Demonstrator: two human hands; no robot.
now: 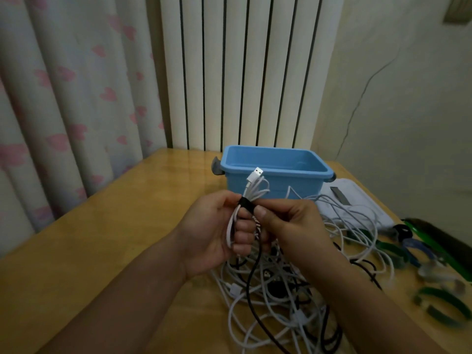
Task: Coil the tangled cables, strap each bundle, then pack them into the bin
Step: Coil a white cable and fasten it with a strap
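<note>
Left hand (217,226) grips white coil (251,195); right hand (288,226) pinches black strap (245,203) (blue bin (274,172) behind).

The right hand (286,226) covers the lower part of the small white coiled cable bundle (251,198). The messy pile of white and black cables (281,297) runs off the bottom edge. The green straps (439,302) at the right are blurry and cut off. The left hand's (217,231) fingertips are tucked out of sight.
</note>
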